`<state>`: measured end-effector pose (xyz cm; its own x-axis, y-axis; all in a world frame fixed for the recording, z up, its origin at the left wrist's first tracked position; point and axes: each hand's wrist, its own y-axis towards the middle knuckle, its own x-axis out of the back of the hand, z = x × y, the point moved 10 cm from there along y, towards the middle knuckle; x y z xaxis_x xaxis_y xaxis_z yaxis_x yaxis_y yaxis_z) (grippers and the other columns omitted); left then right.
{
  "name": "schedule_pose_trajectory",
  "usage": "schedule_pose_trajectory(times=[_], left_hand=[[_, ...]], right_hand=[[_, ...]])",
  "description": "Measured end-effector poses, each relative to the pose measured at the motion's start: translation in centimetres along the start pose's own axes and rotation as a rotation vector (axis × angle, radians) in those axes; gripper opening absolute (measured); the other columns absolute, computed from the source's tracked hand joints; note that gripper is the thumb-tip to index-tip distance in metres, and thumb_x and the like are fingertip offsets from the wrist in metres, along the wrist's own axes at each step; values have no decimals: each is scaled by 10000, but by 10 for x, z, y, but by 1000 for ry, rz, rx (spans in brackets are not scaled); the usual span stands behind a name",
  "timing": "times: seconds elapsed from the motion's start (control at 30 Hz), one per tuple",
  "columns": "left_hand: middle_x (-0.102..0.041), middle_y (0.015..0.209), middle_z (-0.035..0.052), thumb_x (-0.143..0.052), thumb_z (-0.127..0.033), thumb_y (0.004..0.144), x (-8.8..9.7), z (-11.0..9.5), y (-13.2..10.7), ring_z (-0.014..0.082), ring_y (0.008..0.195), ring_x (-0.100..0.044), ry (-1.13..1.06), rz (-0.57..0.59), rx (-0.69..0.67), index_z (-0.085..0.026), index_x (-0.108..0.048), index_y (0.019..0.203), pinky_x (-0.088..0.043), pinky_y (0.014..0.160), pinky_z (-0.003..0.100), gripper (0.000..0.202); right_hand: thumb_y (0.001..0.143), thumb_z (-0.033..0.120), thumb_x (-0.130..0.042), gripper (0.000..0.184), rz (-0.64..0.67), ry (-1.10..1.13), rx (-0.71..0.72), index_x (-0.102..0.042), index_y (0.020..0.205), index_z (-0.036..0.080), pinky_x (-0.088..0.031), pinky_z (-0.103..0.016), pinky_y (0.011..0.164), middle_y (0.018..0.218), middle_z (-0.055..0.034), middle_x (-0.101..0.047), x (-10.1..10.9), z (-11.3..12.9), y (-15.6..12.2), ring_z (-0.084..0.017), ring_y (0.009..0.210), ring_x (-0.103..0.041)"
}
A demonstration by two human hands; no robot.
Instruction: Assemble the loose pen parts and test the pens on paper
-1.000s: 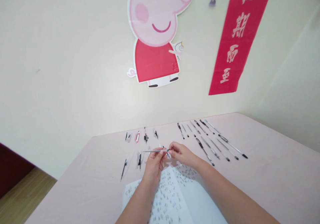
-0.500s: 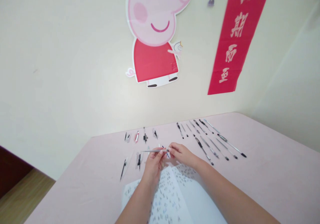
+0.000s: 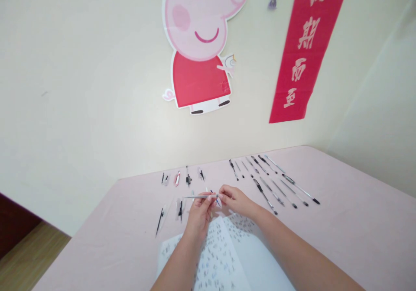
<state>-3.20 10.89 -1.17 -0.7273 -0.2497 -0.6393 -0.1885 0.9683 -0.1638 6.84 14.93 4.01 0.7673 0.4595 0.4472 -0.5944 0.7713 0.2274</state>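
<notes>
A slim pen (image 3: 194, 197) lies level across my fingers above the table, its thin end pointing left. My left hand (image 3: 202, 211) is closed around its middle. At the pen's dark right end, my right hand (image 3: 234, 199) pinches with thumb and forefinger; whether it grips a separate small part cannot be made out. Behind and partly under my hands lies a blue-tipped pen (image 3: 216, 198), mostly hidden. An open notebook (image 3: 224, 256) covered in handwriting lies below my forearms.
On the pink tabletop (image 3: 107, 230), several pens (image 3: 264, 195) lie in two slanted rows to the right. Several taken-apart pen pieces (image 3: 180, 210) lie at the left and back. The wall behind carries a cartoon pig cutout (image 3: 201, 79) and a red banner (image 3: 297, 66).
My hands keep nearly the same hold on the pen. The dark end seems to sit slightly closer to my left fingers, and the whole view has shifted a little.
</notes>
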Motion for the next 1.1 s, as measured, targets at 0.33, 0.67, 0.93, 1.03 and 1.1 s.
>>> schedule_pose_trajectory(times=[0.33, 0.67, 0.93, 1.03, 1.1], left_hand=[[-703, 801, 40, -718, -154, 656, -2, 0, 0, 92, 727, -653, -9, 12, 9, -136, -624, 812, -508, 670, 155, 183], [-700, 788, 28, -723, -140, 646, 0, 0, 0, 83, 695, -647, -6, -7, 1, -137, -621, 798, -502, 644, 150, 183], [-701, 803, 33, -730, -164, 641, -2, -1, 0, 87, 701, -649, 8, 8, 2, -140, -612, 821, -500, 647, 156, 217], [-700, 795, 25, -737, -163, 632, -1, -1, 0, 88, 702, -648, 11, 0, -6, -144, -616, 810, -504, 651, 160, 215], [-699, 787, 23, -735, -157, 633, -1, -1, 1, 83, 693, -646, 7, 3, -15, -144, -619, 801, -505, 651, 157, 204]], right_hand=[[904, 345, -365, 356, 8, -76, 14, -502, 628, 165, -374, -221, 591, 608, 10, -541, 0, -3, 1, -108, 591, -500], [825, 294, -498, 147, -27, -35, 9, -525, 759, 166, -360, -210, 552, 651, 16, -565, 3, 0, -1, -110, 603, -492], [897, 320, -373, 334, 3, -95, 31, -514, 637, 164, -379, -223, 598, 616, 8, -551, 0, -2, 1, -109, 601, -505], [886, 349, -404, 294, -4, -51, 25, -527, 694, 164, -378, -219, 585, 630, 10, -555, 1, -1, 0, -110, 606, -503], [847, 341, -475, 205, -15, -19, 11, -535, 759, 165, -369, -210, 561, 649, 15, -557, 2, 0, -1, -110, 606, -495]])
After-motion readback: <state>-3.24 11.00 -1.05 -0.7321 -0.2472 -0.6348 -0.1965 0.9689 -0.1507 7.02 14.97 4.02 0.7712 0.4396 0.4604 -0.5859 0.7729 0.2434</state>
